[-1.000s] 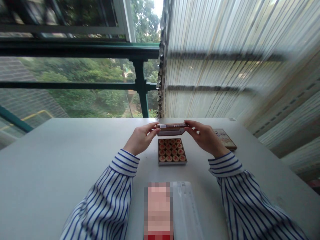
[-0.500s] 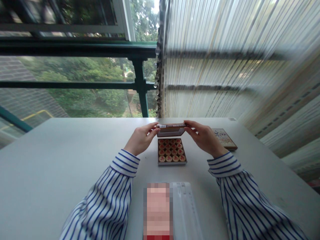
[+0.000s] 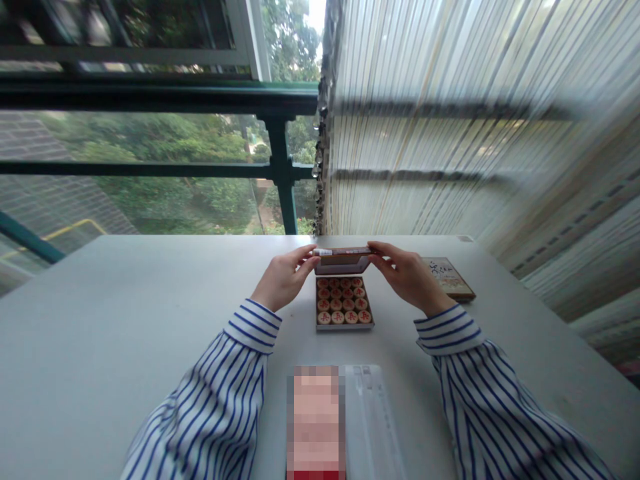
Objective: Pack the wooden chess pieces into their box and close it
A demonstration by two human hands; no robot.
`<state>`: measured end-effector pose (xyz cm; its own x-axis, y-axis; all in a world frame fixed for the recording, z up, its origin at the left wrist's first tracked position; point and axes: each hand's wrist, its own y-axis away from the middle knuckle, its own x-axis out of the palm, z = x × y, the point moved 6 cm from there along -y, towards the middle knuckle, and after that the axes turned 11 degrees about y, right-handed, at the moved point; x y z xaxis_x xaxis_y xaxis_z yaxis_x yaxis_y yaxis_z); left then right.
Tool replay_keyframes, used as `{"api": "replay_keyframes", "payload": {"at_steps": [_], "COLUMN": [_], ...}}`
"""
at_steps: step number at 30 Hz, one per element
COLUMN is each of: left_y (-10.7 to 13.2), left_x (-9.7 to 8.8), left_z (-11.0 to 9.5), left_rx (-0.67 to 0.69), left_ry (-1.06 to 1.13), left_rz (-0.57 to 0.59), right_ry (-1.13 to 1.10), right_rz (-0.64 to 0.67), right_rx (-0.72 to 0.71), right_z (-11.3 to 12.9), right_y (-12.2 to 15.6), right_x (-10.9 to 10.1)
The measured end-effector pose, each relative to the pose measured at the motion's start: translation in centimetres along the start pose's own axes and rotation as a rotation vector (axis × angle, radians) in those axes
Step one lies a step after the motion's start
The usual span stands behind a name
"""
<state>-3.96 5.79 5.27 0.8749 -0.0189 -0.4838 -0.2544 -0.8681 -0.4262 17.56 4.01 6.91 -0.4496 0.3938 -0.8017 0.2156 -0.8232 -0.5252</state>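
Observation:
A shallow box (image 3: 345, 327) on the table holds rows of round Chinese chess pieces (image 3: 337, 305) with red characters. Just behind it, a box lid (image 3: 343, 261) stands tilted with its hollow inside facing me. My left hand (image 3: 287, 273) pinches the lid's upper left corner between thumb and fingers. At the upper right corner, my right hand (image 3: 405, 273) grips the lid the same way. The lid's lower edge is at the box's far edge; whether they touch I cannot tell.
To the right, partly behind my right hand, lies a flat box (image 3: 450, 280) with a printed cover. Nearest me on the white table (image 3: 150, 320) are a blurred-out rectangular item (image 3: 316, 420) and a translucent plastic case (image 3: 373, 427). A string curtain (image 3: 425, 133) hangs beyond.
The lid has come slightly lower, closer to the far edge of the piece box. Both hands keep their hold on its corners and have hardly moved.

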Motion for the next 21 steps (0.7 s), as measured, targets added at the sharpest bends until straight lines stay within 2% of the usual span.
{"api": "replay_keyframes", "payload": {"at_steps": [21], "left_y": [0.02], "left_x": [0.26], "left_z": [0.43], "left_rx": [-0.014], "left_ry": [-0.003], "left_rz": [0.021], "right_ry": [-0.035], "right_rz": [0.030], "right_rx": [0.019], "right_z": [-0.47], "right_y": [0.01], "right_x": [0.41]}}
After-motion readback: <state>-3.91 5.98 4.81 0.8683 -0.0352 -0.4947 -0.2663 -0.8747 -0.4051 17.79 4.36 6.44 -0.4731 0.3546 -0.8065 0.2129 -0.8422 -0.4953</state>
